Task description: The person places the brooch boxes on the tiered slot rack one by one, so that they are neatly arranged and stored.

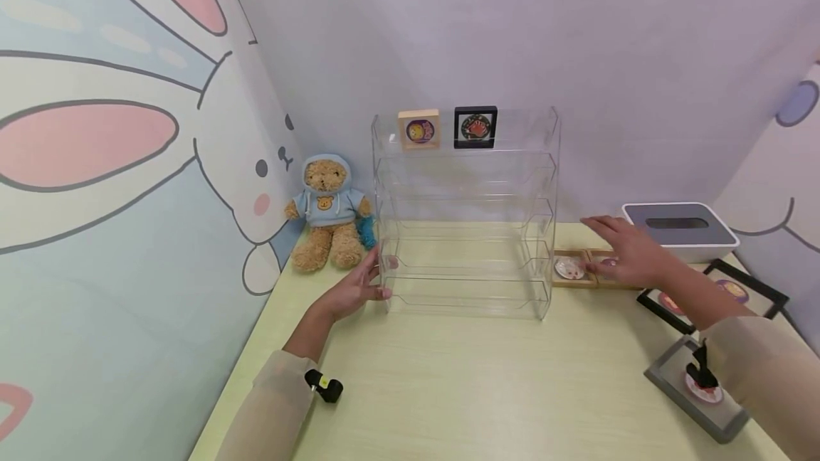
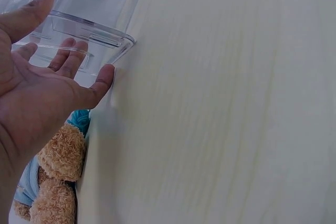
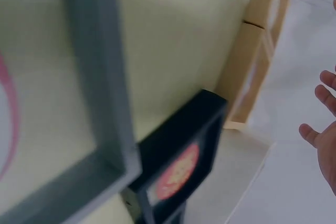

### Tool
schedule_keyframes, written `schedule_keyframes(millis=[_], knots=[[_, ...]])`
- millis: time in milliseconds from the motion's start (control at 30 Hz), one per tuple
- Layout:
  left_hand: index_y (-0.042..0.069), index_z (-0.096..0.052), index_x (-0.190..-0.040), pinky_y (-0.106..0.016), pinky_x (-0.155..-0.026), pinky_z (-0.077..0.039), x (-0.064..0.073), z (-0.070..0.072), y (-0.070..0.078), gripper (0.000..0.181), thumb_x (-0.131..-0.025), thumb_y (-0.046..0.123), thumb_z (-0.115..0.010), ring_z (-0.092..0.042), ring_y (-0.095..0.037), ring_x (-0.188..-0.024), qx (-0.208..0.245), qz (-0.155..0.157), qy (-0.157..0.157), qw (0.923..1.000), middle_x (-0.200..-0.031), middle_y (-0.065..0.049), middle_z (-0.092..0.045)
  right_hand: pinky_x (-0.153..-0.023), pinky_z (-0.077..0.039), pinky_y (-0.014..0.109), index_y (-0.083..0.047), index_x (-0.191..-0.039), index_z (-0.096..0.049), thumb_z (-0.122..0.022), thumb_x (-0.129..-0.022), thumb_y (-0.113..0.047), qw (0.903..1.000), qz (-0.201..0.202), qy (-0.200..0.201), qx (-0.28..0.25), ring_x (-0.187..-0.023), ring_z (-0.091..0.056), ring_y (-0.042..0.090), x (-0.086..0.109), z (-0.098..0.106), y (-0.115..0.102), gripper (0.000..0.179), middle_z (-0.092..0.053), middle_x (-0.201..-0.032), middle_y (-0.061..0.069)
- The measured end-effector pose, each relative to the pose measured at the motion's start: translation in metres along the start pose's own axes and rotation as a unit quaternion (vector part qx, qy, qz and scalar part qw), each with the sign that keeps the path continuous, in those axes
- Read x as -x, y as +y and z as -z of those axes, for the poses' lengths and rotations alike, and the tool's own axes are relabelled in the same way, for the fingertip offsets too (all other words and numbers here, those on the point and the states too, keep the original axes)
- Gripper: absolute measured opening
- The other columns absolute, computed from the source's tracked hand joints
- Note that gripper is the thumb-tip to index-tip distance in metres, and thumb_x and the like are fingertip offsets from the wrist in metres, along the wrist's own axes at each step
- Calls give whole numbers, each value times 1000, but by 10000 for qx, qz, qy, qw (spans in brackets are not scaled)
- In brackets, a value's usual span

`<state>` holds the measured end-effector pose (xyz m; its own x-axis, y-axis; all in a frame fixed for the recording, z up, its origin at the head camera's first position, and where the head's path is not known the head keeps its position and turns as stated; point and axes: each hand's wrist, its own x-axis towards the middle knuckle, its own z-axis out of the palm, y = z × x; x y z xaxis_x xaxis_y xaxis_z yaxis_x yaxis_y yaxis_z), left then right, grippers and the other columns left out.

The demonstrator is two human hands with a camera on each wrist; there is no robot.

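A clear acrylic tiered rack (image 1: 470, 279) stands upright on the table against the wall. Two small square frames sit on its top tier: a light wood frame (image 1: 419, 129) and a black frame (image 1: 475, 127). My left hand (image 1: 349, 292) is at the rack's lower left side, its fingers spread; in the left wrist view the left hand (image 2: 47, 85) shows its palm, and I cannot tell how firmly it touches the panel. To the right of the rack, my right hand (image 1: 631, 256) hovers with extended fingers over two small wooden frames (image 1: 573, 284), partly covering one.
A teddy bear (image 1: 329, 212) in a blue hoodie sits left of the rack. At the right are a grey-topped tissue box (image 1: 679, 215), a larger black frame (image 1: 762, 287) and a grey frame (image 1: 673, 368), partly behind my right forearm. Walls bound the table's left and back.
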<state>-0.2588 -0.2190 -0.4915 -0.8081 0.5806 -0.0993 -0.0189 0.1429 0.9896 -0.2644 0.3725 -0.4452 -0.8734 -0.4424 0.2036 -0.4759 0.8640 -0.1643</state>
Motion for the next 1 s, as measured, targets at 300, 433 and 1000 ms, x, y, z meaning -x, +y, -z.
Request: schedule_keyframes(millis=[300, 433, 1000], knots=[[32, 11, -178, -31, -107, -50, -1, 1, -2, 116, -104, 6, -74, -11, -36, -173, 62, -13, -41, 10000, -179, -18, -24, -100, -49, 76, -2, -160, -53, -86, -87, -62, 9987, 59, -375, 349, -129, -67, 50, 8, -29, 0, 100, -58, -157, 26], [33, 11, -178, -32, -108, -50, -1, 2, -2, 116, -104, 7, -74, -11, -37, -173, 51, -30, -60, 10000, -179, -17, -24, -101, -46, 78, -1, -159, -53, -86, -87, -63, 9979, 28, -547, 334, -138, -61, 55, 6, -35, -2, 101, -59, -156, 26], [30, 14, -178, -32, -112, -48, 0, 1, 0, 116, -104, 5, -72, -10, -34, -173, 54, 86, -1, 9999, -180, -15, -25, -98, -45, 83, 0, -155, -58, -90, -82, -56, 9971, -128, -746, 41, -135, -61, 49, -9, -46, -6, 98, -62, -150, 24]])
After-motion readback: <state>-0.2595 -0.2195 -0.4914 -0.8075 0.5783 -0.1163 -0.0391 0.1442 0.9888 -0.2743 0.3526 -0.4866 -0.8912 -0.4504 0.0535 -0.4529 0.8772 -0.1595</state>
